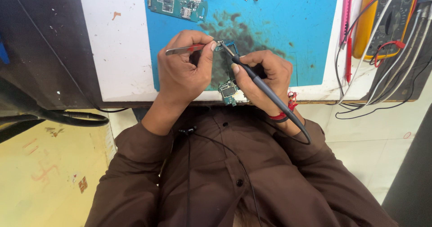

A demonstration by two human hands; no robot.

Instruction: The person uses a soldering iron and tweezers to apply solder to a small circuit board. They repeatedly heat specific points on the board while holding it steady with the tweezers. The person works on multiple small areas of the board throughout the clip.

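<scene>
Brown sleeves (135,182) frame both hands. Left hand (182,71) pinches tweezers (186,49); right hand (265,76) is closed round a soldering iron (263,85), both tips meeting on a small circuit board (228,91) at the blue mat's (288,24) near edge, half hidden by knuckles. Another board (177,4) and a yellow multimeter (387,22) lie beyond.

tweezers (185,49): bare metal, slightly shiny
iron (263,86): dark matt plastic grip
mat (288,24): blue, smooth, scorched dark
shirt (225,173): brown cloth

Two circuit boards (177,4) (228,92) lying on the blue mat (288,24), one soldering iron (265,89), one pair of tweezers (186,49), one yellow multimeter (387,20) sitting aside
</scene>
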